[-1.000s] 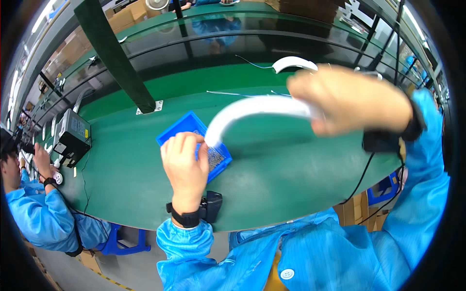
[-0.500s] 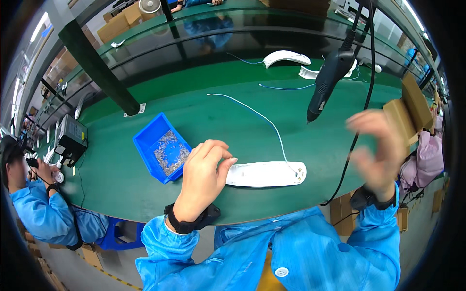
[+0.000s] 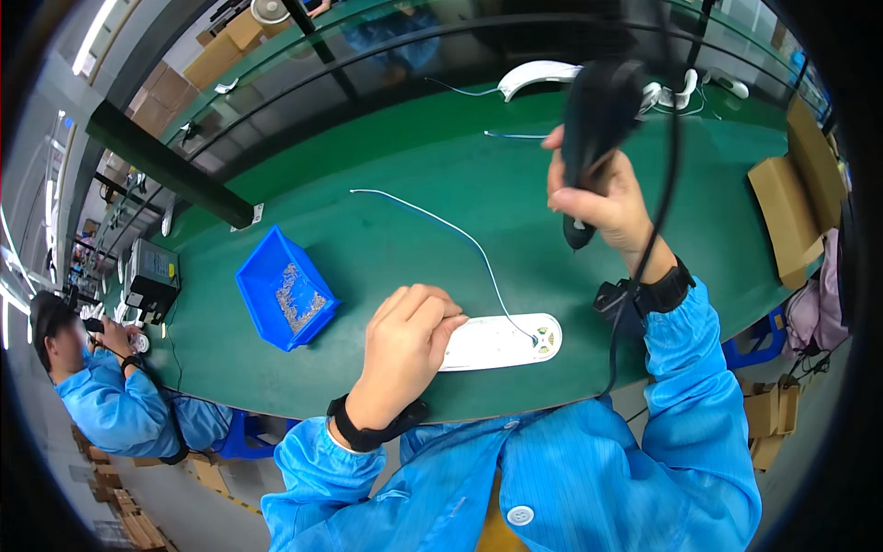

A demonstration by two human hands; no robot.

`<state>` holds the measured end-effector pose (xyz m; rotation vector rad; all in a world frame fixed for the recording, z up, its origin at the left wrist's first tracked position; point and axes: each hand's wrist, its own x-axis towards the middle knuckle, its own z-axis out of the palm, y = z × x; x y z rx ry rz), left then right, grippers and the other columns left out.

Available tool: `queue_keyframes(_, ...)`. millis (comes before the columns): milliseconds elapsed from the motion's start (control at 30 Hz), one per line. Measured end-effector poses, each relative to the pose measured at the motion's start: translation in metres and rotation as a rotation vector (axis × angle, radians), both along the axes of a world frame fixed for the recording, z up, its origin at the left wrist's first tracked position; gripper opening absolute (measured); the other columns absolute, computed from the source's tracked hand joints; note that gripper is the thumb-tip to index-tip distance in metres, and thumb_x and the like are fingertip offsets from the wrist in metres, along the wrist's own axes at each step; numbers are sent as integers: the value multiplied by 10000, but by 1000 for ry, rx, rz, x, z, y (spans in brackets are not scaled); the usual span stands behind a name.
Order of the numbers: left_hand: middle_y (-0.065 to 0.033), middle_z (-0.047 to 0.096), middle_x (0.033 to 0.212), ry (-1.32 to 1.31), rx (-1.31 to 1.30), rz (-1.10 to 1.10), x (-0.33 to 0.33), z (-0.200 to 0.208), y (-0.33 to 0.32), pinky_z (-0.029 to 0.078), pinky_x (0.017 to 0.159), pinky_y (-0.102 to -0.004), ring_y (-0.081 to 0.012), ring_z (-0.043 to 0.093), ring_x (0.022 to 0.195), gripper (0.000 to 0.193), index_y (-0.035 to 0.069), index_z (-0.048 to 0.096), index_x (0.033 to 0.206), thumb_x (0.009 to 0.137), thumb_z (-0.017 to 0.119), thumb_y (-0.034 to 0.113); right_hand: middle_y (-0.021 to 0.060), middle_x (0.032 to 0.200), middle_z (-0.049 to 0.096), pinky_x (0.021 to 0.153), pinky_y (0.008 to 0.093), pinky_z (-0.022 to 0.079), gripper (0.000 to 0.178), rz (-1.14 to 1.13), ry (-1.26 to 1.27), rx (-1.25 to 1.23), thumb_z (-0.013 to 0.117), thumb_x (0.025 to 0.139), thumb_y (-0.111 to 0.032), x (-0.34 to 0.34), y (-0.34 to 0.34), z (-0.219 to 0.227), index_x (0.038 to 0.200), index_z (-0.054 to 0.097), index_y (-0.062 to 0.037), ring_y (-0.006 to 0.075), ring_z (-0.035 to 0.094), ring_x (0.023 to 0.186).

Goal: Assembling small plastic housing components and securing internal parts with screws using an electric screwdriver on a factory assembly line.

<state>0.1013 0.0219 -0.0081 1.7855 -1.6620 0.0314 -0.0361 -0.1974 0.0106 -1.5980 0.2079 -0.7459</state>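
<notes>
My right hand (image 3: 614, 207) is wrapped round a black electric screwdriver (image 3: 593, 120), which is blurred and points tip down above the table. A black cord (image 3: 670, 156) hangs beside it. My left hand (image 3: 409, 336) has its fingers pinched together over the left end of a long white plastic panel (image 3: 492, 345); whatever is between the fingertips is hidden. The panel lies flat, its rounded right end showing small fittings. From that end a thin white-blue wire (image 3: 455, 228) curves away to the far left. Left of my left hand stands a blue bin (image 3: 262, 262) with many small screws (image 3: 299, 302).
Curved white parts (image 3: 538, 75) with wires lie along the table's far side. An open cardboard box (image 3: 782, 221) is at the right. A green post (image 3: 170, 166) rises at the left. Beyond a black device (image 3: 152, 276), a co-worker in a blue sleeve (image 3: 110, 405) sits.
My right hand has moved left and taken hold of the hanging screwdriver. My left hand stays pinched by the panel's left end. The whole view has shifted slightly.
</notes>
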Motion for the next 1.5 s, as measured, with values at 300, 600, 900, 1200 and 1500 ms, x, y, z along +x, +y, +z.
queue_keyframes(300,-17,544,712,23,23,-77,-24,-4,-18,354,668,-313,-202,498,681,158,93,602,728,617,714,84,57,562,468,445,288,415,773,124,-290,286,434,726,-720,-12,60,15,1114,333,-59,150,480,438)
queue_keyframes(600,-4,557,721,123,66,-151,-24,-8,-17,350,760,-339,-192,514,718,117,82,620,722,631,688,51,89,623,532,448,272,436,761,343,-488,182,490,706,-695,-1,67,7,1112,327,-72,173,528,486)
queue_keyframes(900,-1,558,720,180,74,-121,-28,-11,-16,316,828,-381,-177,524,738,107,82,615,714,638,689,62,107,666,547,474,258,442,771,345,-270,95,555,694,-652,-9,67,12,1108,315,-47,170,529,507)
queue_keyframes(1200,-5,537,693,105,52,-2,-22,-12,-13,323,732,-338,-184,511,694,142,86,580,703,637,703,111,68,632,522,479,275,438,772,73,-441,221,514,702,-679,-7,77,1,1131,340,-62,160,520,492)
queue_keyframes(1500,-12,567,710,185,83,31,-17,-17,-11,315,634,-299,-191,496,657,126,78,590,693,648,699,121,41,578,475,443,270,429,789,18,-407,217,421,699,-741,0,72,-15,1117,340,-78,137,476,437)
